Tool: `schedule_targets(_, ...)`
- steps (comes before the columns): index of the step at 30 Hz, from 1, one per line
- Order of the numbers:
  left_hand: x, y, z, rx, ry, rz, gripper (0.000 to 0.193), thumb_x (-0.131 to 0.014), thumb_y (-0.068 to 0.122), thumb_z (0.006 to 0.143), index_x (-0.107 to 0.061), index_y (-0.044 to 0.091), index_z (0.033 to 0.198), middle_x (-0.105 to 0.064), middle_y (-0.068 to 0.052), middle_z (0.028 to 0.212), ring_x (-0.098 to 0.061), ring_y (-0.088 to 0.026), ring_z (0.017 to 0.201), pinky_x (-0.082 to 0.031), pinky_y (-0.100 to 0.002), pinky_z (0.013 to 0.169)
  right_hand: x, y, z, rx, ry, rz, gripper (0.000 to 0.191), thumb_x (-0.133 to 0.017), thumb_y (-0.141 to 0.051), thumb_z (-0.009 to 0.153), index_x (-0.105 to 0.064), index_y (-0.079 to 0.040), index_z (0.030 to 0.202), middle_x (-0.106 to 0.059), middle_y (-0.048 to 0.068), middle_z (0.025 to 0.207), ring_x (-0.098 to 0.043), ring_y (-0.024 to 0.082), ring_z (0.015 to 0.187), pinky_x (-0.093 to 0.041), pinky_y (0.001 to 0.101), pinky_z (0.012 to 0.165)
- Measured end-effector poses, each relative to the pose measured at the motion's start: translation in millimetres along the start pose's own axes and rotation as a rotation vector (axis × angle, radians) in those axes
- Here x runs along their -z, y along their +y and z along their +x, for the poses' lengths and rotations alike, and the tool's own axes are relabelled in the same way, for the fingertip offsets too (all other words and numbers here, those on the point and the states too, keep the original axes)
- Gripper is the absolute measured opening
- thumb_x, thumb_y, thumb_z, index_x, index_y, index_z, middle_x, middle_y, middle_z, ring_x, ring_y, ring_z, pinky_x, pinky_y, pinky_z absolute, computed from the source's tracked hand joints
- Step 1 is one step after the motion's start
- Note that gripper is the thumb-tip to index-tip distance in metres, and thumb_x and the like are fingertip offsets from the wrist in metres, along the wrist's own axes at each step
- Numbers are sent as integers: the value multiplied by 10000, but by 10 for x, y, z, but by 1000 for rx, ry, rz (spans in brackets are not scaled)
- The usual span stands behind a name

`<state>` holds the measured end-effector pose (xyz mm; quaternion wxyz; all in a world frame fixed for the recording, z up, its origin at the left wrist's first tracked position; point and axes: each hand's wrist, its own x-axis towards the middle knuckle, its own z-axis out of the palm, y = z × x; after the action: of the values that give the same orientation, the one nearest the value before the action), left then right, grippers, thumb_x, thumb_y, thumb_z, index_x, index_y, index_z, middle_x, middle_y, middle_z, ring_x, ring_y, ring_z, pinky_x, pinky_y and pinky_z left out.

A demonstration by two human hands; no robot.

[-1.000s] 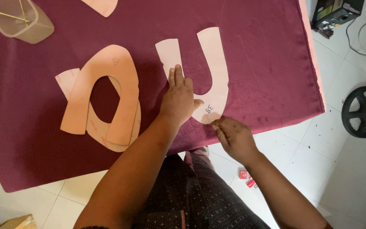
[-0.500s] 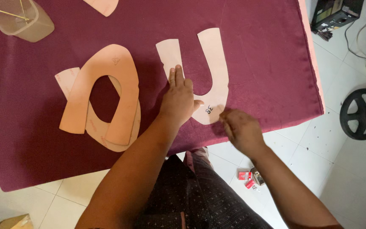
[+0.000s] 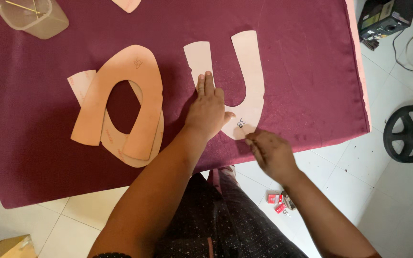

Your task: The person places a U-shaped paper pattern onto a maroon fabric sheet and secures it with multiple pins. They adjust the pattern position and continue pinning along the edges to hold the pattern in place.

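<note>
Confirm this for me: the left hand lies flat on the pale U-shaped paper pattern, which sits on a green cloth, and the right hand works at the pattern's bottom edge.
One detail is off: the cloth is maroon, not green, as the head view shows. The rest holds: the left hand lies flat on the pale U-shaped paper pattern, and the right hand works at its bottom edge.

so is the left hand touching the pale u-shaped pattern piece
Touching. The head view shows the left hand lying flat on the U-shaped pattern piece, fingers pressed on its left arm, no gap visible.
</note>
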<state>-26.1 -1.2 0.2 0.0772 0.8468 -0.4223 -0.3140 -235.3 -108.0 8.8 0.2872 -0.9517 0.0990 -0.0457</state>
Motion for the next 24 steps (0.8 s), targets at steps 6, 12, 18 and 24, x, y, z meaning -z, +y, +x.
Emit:
schedule_targets(6,-90,-29,31,15,-3,-81,704,-715,460,902,-481,-111,1240,-21,-355,1635,54,-463,1534,-343,-430,1173,-64,-42,-37,10,26,138,95,-646,-104,983,-695,-51,1045,-734,103,975,-729,247,827,-603,357,733)
schedule_targets(12,-143,-163,47,-111,73,-60,557,-745,289,906,-494,-70,1250,-44,-387,1597,12,-483,1512,-175,-472,1254,42,3,-31,-77,16,-5,89,-679,-129,972,-703,-59,1023,-717,114,914,-710,262,778,-583,383,698)
schedule_targets(18,-55,-152,-23,-37,59,-208,537,-790,250,851,-517,-29,1221,-73,-284,1646,-34,-382,1552,-249,-418,1233,-188,-219,70,51,20,128,109,-658,-100,964,-683,-47,1055,-727,106,966,-714,248,782,-593,358,693)
schedule_targets(24,-19,-177,-70,-49,83,-151,465,-776,293,855,-588,17,1177,-146,-229,1645,-108,-345,1546,-284,-418,1214,-35,-168,39,-94,-49,104,125,-665,-131,976,-695,-44,1061,-728,103,920,-719,216,724,-593,342,647)
